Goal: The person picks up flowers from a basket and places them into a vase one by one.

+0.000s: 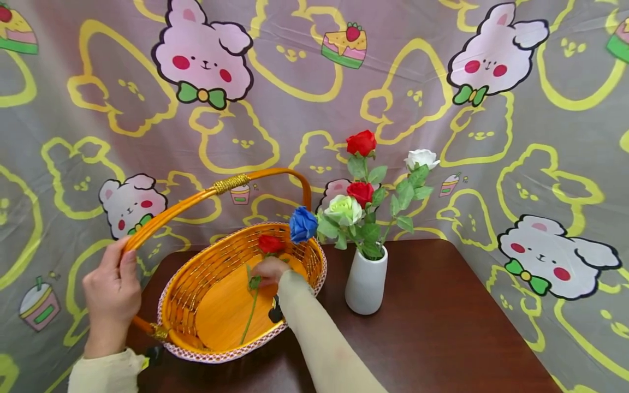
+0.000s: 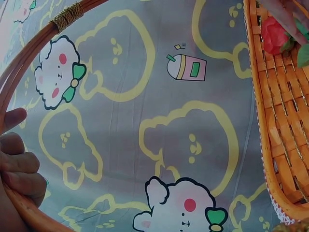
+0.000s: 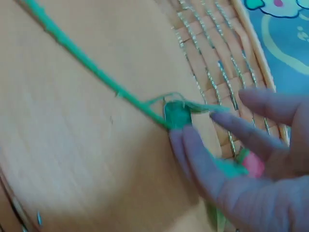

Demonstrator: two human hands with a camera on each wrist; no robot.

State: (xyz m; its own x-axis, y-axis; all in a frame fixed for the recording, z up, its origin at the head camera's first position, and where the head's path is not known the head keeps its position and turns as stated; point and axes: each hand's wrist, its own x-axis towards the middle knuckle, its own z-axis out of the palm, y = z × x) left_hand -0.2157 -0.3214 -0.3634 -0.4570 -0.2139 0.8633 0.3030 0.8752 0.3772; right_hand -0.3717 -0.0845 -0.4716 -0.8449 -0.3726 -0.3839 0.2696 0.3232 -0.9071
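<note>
In the head view my left hand (image 1: 113,286) grips the arched handle (image 1: 169,215) of an orange woven basket (image 1: 206,273); its curled fingers (image 2: 21,169) also show in the left wrist view. The basket tilts so its inside faces me. My right hand (image 1: 269,270) reaches into it over a red rose (image 1: 270,244) with a long green stem (image 3: 87,60). The right wrist view is blurred: thumb and a finger pinch the stem by a leaf (image 3: 177,113), while other fingers spread apart. Part of the flower is hidden behind the hand there.
Right of the basket, a white vase (image 1: 366,284) stands on the dark brown table (image 1: 432,305). It holds red, white and pale green roses. A blue rose (image 1: 303,224) leans over the basket's right rim. A bunny-patterned cloth (image 1: 295,136) hangs behind the table.
</note>
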